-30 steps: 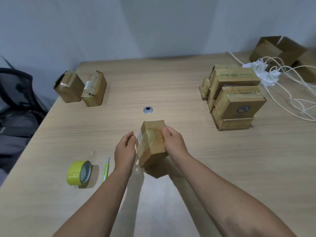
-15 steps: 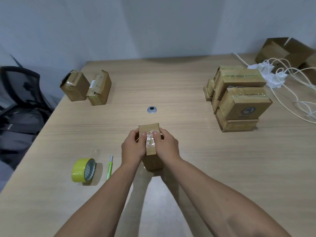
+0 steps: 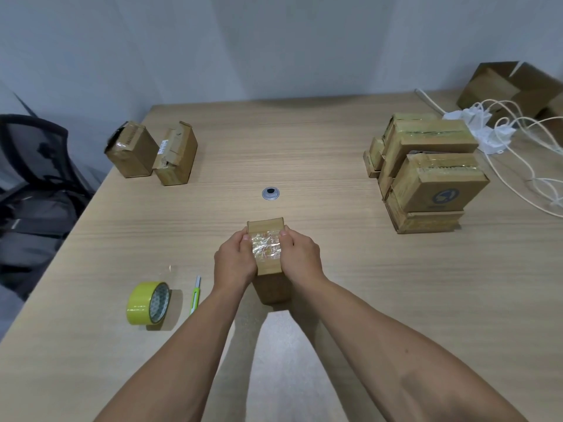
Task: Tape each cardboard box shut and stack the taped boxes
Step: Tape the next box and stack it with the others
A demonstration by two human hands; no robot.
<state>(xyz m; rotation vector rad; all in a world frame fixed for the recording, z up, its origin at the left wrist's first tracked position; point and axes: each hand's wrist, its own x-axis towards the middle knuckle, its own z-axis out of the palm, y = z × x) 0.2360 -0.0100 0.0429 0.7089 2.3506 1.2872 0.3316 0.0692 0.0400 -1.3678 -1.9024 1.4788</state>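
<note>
Closed in on the small cardboard box [image 3: 266,248] since 1 second ago: then tilted and gripped loosely by its sides, now stood on end on the table [image 3: 350,300] with a thumb at each top edge. Clamped from the left by the left hand [image 3: 234,263], wrapped round that side, thumb tip resting at the edge of the crinkled clear tape on the top face. Clamped the same way from the right by the right hand [image 3: 301,260]. Placed near the middle of the table, just ahead of both forearms.

Left of the box and apart from it: yellow tape roll [image 3: 148,303] standing on its edge, green cutter [image 3: 195,295] just beside. At far left, 2 more boxes [image 3: 131,149] side by side, touching. At right, well apart, stack of taped boxes [image 3: 426,172], with white cables [image 3: 518,153] behind. Beyond the gripped box, round metal grommet [image 3: 270,193] set in the tabletop.
</note>
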